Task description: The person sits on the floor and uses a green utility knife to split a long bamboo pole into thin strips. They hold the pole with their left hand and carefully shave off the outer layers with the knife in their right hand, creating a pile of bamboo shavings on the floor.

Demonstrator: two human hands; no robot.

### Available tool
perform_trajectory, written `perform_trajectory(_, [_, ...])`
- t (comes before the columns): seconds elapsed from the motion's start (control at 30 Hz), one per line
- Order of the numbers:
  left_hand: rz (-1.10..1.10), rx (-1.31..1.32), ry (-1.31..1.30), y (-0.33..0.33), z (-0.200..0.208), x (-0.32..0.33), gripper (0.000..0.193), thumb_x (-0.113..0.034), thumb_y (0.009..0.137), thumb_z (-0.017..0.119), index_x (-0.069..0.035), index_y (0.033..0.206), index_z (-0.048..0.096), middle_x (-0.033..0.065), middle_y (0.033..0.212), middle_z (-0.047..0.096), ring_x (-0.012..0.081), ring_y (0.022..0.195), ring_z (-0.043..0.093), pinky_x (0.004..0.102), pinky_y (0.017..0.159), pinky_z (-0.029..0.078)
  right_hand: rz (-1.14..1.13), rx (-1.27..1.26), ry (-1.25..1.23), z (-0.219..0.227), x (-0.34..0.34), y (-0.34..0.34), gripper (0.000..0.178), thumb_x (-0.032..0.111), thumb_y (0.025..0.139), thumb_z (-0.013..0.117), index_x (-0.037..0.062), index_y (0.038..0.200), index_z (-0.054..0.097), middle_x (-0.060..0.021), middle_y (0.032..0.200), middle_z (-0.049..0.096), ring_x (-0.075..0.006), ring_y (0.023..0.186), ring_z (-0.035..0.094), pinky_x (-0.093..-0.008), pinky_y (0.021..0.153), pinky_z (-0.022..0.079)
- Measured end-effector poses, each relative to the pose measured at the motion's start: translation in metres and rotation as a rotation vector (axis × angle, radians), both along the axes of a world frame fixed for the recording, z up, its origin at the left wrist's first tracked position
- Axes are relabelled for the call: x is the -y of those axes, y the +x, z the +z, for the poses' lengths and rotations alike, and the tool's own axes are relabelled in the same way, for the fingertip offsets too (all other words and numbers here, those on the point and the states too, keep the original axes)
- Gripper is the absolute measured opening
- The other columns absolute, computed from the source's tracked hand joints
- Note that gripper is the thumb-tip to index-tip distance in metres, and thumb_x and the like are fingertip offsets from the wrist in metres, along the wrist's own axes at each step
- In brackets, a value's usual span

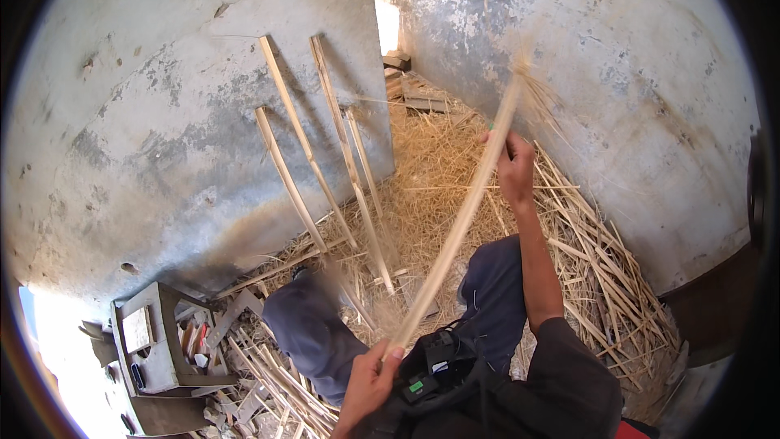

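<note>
A long, pale wooden strip point(459, 236) slants across in front of me, its edges smeared by motion. My left hand point(371, 382) is closed around its lower end, near my lap. Higher up, my right hand point(515, 169) is closed at the strip's upper part, with its fingers partly behind the wood. Something small and green point(491, 126) shows by those fingers; I cannot tell what it is. Loose thin fibres point(536, 85) fan out from the strip's top end, in front of the right wall.
Several wooden strips point(337, 118) lean on the left wall point(195, 106). Shavings point(439, 150) cover the floor ahead. A heap of thin sticks point(609, 276) lies right, by the wall. At lower left stands a wooden box point(150, 370) holding small items; more strips point(280, 386) lie beside my leg.
</note>
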State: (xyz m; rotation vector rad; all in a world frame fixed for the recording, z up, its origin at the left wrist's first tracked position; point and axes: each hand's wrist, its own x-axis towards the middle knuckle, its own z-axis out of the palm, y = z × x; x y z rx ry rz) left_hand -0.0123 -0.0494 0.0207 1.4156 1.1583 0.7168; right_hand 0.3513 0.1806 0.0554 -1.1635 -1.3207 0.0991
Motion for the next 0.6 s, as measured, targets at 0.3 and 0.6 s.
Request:
perform_trajectory(0.3, [0.117, 0.209, -0.018, 0.004, 0.005, -0.03, 0.034, -0.033, 0.115, 0.051, -0.005, 0.097, 0.058, -0.0052, 0.067, 0.047, 0.0041, 0.058, 0.04, 0.0243, 0.052, 0.031, 0.34, -0.031, -0.121, -0.015, 0.041, -0.054, 0.041, 0.043, 0.109, 0.058, 0.0043, 0.107, 0.072, 0.0016, 0.07, 0.053, -0.0081, 0.062, 0.046, -0.0268, 0.057, 0.036])
perform_trajectory(0.6, [0.064, 0.312, -0.177, 0.01, 0.006, -0.033, 0.046, -0.027, 0.112, 0.058, 0.0, 0.149, 0.055, -0.0082, 0.068, 0.046, 0.0014, 0.056, 0.039, 0.0229, 0.051, 0.03, 0.484, 0.327, 0.029, -0.005, 0.078, -0.086, 0.037, 0.04, 0.098, 0.076, 0.0031, 0.1, 0.073, -0.0095, 0.078, 0.068, -0.025, 0.064, 0.068, -0.0351, 0.058, 0.052])
